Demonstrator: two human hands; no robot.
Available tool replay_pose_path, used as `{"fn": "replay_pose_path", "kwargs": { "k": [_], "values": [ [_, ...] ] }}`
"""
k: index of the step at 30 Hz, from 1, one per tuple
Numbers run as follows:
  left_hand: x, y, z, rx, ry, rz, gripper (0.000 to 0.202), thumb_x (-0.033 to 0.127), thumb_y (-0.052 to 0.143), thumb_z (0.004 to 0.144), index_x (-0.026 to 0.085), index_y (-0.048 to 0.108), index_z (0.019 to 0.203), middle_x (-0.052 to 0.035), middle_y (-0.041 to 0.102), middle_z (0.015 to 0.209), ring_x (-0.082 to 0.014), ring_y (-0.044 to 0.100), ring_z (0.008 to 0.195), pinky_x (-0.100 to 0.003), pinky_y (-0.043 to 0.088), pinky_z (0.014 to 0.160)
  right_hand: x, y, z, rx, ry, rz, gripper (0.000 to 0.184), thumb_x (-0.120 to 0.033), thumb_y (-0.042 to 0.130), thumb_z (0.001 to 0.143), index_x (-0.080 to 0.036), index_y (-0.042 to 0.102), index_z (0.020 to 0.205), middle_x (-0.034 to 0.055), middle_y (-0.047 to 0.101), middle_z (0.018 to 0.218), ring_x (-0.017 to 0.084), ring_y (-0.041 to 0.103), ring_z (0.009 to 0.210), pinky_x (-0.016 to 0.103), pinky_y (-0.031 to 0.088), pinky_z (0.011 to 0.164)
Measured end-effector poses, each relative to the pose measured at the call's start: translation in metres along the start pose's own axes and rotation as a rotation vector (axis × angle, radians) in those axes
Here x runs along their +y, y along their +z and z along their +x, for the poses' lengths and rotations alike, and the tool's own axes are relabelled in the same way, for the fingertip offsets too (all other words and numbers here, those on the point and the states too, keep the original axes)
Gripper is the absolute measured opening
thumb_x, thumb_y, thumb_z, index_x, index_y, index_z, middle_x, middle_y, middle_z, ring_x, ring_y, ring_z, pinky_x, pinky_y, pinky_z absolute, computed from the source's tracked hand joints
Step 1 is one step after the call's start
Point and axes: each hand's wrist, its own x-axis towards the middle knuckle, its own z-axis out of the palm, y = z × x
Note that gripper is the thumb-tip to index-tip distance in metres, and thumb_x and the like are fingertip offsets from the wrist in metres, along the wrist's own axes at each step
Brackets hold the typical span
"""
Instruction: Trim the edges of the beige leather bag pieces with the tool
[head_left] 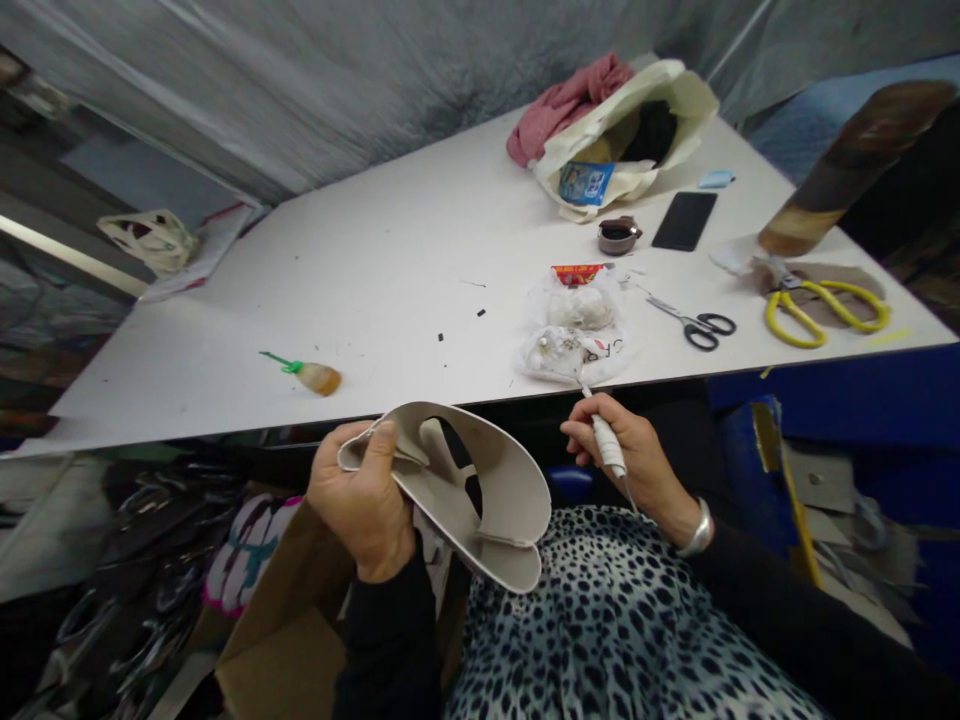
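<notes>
My left hand (367, 500) is closed on the left end of a beige shoe upper (517, 480), thumb on top. The piece is curved open and has cut-out openings, and it hangs just off the table's front edge. In my right hand (637, 455) is a slim tool with a white-wrapped handle (608, 445), gripped between thumb and fingers. A thin cord or wire runs from the handle's lower end. Its narrow tip points at a clear plastic bag (559, 355) with white stuff in it; whether they touch, I cannot tell.
On the white table (360, 260) lie black-handled scissors (697, 325), yellow-handled shears (821, 310), a phone (684, 220), a small bottle with a green nozzle (315, 377) and a cloth bag (555, 170). A tall brown bottle (847, 170) stands right. A cardboard box (292, 620) is below left.
</notes>
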Motion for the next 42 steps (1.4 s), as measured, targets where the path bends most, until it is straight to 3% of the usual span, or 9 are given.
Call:
{"fn": "replay_pose_path", "kwargs": {
  "k": [2, 4, 9, 13, 18, 22, 33, 38, 42],
  "values": [
    [-0.003, -0.009, -0.003, 0.149, 0.042, -0.012, 0.024, 0.029, 0.084, 0.073, 0.017, 0.067, 0.083, 0.0000, 0.066, 0.078, -0.0165, 0.061, 0.070, -0.033, 0.052, 0.071, -0.003, 0.005, -0.006, -0.045, -0.050, -0.097, 0.036, -0.055, 0.074, 0.093, -0.022, 0.057, 0.094, -0.0016, 0.067, 0.073, 0.013, 0.062, 0.058, 0.023, 0.047, 0.055],
    [-0.008, -0.014, -0.006, 0.222, 0.077, 0.005, 0.024, 0.030, 0.084, 0.075, 0.019, 0.065, 0.086, -0.0015, 0.066, 0.082, -0.0183, 0.062, 0.073, -0.038, 0.054, 0.076, -0.006, 0.011, -0.013, -0.085, -0.126, -0.220, 0.042, -0.060, 0.073, 0.092, -0.023, 0.054, 0.093, -0.0018, 0.066, 0.073, 0.012, 0.059, 0.058, 0.023, 0.045, 0.056],
    [-0.011, -0.014, -0.005, 0.315, 0.132, -0.006, 0.019, 0.026, 0.080, 0.080, 0.020, 0.064, 0.087, 0.0006, 0.064, 0.083, -0.0186, 0.063, 0.077, -0.040, 0.056, 0.080, -0.013, 0.020, -0.031, -0.213, -0.206, -0.408, 0.055, -0.074, 0.070, 0.087, -0.023, 0.050, 0.093, -0.0026, 0.065, 0.068, 0.013, 0.058, 0.053, 0.023, 0.040, 0.053],
    [-0.001, -0.005, 0.000, 0.370, 0.201, -0.067, 0.018, 0.021, 0.079, 0.077, 0.020, 0.064, 0.086, 0.0001, 0.063, 0.083, -0.0203, 0.065, 0.078, -0.042, 0.058, 0.081, -0.024, 0.024, -0.039, -0.219, -0.248, -0.486, 0.055, -0.076, 0.065, 0.090, -0.023, 0.049, 0.093, -0.0029, 0.062, 0.066, 0.013, 0.056, 0.051, 0.023, 0.035, 0.051],
    [0.007, 0.008, -0.008, 0.313, 0.265, -0.124, 0.017, 0.016, 0.076, 0.079, 0.024, 0.063, 0.087, -0.0006, 0.062, 0.086, -0.0243, 0.067, 0.084, -0.047, 0.058, 0.086, -0.026, 0.025, -0.036, -0.085, -0.220, -0.489, 0.048, -0.069, 0.063, 0.095, -0.023, 0.047, 0.093, -0.0069, 0.050, 0.060, 0.012, 0.047, 0.048, 0.023, 0.031, 0.051],
    [0.008, 0.015, -0.019, 0.284, 0.260, -0.138, 0.018, 0.014, 0.074, 0.081, 0.024, 0.060, 0.086, -0.0004, 0.061, 0.086, -0.0250, 0.067, 0.085, -0.050, 0.058, 0.089, -0.021, 0.023, -0.031, -0.041, -0.146, -0.538, 0.050, -0.069, 0.068, 0.092, -0.024, 0.047, 0.095, -0.0058, 0.053, 0.064, 0.014, 0.049, 0.051, 0.024, 0.031, 0.053],
    [0.005, 0.023, -0.041, 0.195, 0.147, -0.145, 0.020, 0.025, 0.076, 0.079, 0.021, 0.057, 0.085, 0.0011, 0.058, 0.083, -0.0186, 0.061, 0.080, -0.038, 0.054, 0.084, -0.018, 0.027, -0.029, -0.081, -0.115, -0.606, 0.045, -0.043, 0.082, 0.087, -0.025, 0.043, 0.100, -0.0043, 0.061, 0.071, 0.015, 0.056, 0.054, 0.023, 0.030, 0.052],
    [-0.020, 0.012, -0.036, 0.109, -0.081, -0.133, 0.026, 0.036, 0.073, 0.081, 0.020, 0.056, 0.092, 0.0024, 0.056, 0.084, -0.0154, 0.060, 0.076, -0.031, 0.053, 0.076, -0.015, 0.021, -0.029, -0.173, -0.124, -0.579, 0.045, -0.027, 0.084, 0.086, -0.026, 0.042, 0.101, -0.0055, 0.062, 0.076, 0.013, 0.056, 0.057, 0.021, 0.033, 0.055],
    [-0.049, -0.009, -0.033, 0.009, -0.259, -0.117, 0.032, 0.040, 0.076, 0.079, 0.018, 0.059, 0.095, 0.0032, 0.057, 0.081, -0.0125, 0.056, 0.070, -0.026, 0.049, 0.070, -0.017, 0.016, -0.028, -0.287, -0.164, -0.563, 0.036, -0.011, 0.076, 0.090, -0.025, 0.043, 0.097, -0.0045, 0.065, 0.081, 0.013, 0.062, 0.064, 0.021, 0.036, 0.060]
  ]
}}
